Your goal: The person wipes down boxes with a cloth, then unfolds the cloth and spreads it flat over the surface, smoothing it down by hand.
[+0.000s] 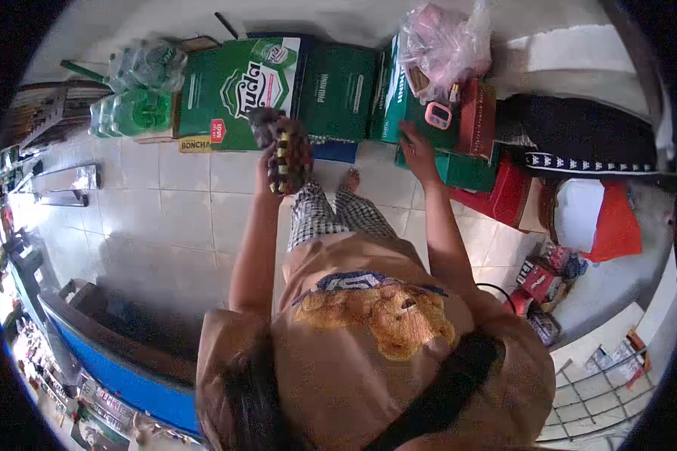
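The left hand [267, 167] holds a dark, knobbly bundle [289, 154] with a yellow-and-brown banded strip running down it, in front of the green Huda carton [237, 83]. Its fingers are mostly hidden behind the bundle, but they are closed on it (what the bundle is made of is too blurred to tell). The right hand [419, 155] is bare, its fingers spread apart, beside the front of a green box [387, 113]; whether the fingertips touch that box cannot be told. Just past this hand, a small pink-orange device [438, 115] with a dark screen lies near a clear plastic bag [444, 45] with pink in it, on top of the stacked boxes. A reddish-brown box [476, 120] is to the right of the device. Between the Huda carton and the green box is a dark green Phu Ninh carton [337, 94]. At the far left of this row are packs of green bottles [134, 113]. Lower on the right, a red crate-like item [504, 197] is near the green boxes. The person's bare foot [352, 179] is on the tiled floor [180, 210], between the two hands.
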A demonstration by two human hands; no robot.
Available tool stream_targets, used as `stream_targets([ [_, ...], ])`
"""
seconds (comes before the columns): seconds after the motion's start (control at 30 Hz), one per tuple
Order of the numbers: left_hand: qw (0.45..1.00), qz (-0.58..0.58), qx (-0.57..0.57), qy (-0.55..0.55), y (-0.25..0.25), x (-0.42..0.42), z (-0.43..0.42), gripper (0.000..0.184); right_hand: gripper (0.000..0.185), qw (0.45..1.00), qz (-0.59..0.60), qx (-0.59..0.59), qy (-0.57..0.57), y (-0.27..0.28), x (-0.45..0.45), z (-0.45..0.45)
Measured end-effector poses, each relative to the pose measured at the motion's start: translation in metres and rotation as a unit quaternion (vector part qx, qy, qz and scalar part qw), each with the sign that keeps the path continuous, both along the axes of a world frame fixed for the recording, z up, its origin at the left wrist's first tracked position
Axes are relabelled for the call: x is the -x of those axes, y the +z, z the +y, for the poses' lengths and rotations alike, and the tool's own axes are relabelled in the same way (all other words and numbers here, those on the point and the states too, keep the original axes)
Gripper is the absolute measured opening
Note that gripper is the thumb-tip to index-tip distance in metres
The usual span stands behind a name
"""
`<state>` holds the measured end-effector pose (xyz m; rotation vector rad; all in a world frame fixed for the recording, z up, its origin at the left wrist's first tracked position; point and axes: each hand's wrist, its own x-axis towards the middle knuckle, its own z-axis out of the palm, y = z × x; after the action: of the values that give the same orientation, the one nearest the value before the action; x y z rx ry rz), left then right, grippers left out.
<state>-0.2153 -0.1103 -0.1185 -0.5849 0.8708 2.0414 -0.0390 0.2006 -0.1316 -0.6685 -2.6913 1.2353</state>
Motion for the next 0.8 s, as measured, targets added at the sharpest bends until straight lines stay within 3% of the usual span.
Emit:
stream_targets([
  [0.03, 0.994, -0.043, 0.081, -0.054, -0.02, 0.006, 0.004, 0.045, 0.043, 0.999, 0.017, -0.029, -0.015, 0.0, -0.005, -0.009],
  [0.07, 0.985, 0.003, 0.158, -0.076, -0.017, 0.008, 0.022, 0.046, 0.049, 0.999, 0.028, -0.034, -0.001, 0.004, -0.007, -0.018],
  [0.1, 0.987, 0.065, 0.105, -0.101, -0.042, 0.014, 0.031, 0.042, 0.049, 0.999, 0.021, -0.035, 0.01, 0.007, -0.005, -0.024],
  [0.17, 0.969, 0.104, 0.174, -0.141, -0.04, 0.024, 0.069, 0.039, 0.05, 0.991, 0.007, -0.135, 0.019, 0.008, -0.007, -0.035],
  [0.23, 0.928, 0.278, 0.184, -0.164, -0.107, 0.027, 0.1, 0.036, 0.051, 0.989, -0.013, -0.141, 0.031, 0.007, -0.008, -0.033],
  [0.3, 0.757, 0.51, 0.351, -0.209, -0.132, 0.033, 0.136, 0.038, 0.051, 0.987, -0.026, -0.149, 0.045, 0.001, -0.007, -0.027],
  [0.33, 0.696, 0.575, 0.374, -0.212, -0.156, 0.033, 0.149, 0.04, 0.052, 0.982, -0.038, -0.179, 0.049, -0.004, -0.009, -0.025],
  [0.37, 0.629, 0.633, 0.394, -0.218, -0.178, 0.03, 0.158, 0.042, 0.053, 0.976, -0.052, -0.207, 0.052, -0.009, -0.012, -0.025],
  [0.4, 0.636, 0.625, 0.396, -0.219, -0.203, 0.023, 0.166, 0.042, 0.053, 0.975, -0.061, -0.211, 0.039, -0.016, -0.014, -0.026],
  [0.47, 0.446, 0.699, 0.481, -0.285, -0.252, 0.011, 0.178, 0.045, 0.055, 0.968, -0.055, -0.243, 0.024, -0.025, -0.008, -0.036],
  [0.5, 0.45, 0.695, 0.481, -0.289, -0.277, 0.005, 0.179, 0.045, 0.056, 0.96, -0.045, -0.275, 0.002, -0.031, -0.005, -0.043],
  [0.57, 0.451, 0.762, 0.373, -0.278, -0.313, -0.005, 0.182, 0.044, 0.053, 0.963, -0.054, -0.261, -0.028, -0.044, -0.002, -0.052],
  [0.67, 0.449, 0.788, 0.352, -0.232, -0.291, 0.018, 0.206, 0.04, 0.032, 0.943, -0.029, -0.32, -0.089, -0.056, 0.011, -0.063],
  [0.8, 0.446, 0.764, 0.406, -0.231, -0.288, 0.094, 0.258, 0.041, 0.025, 0.925, -0.048, -0.359, -0.11, -0.064, 0.022, -0.067],
])
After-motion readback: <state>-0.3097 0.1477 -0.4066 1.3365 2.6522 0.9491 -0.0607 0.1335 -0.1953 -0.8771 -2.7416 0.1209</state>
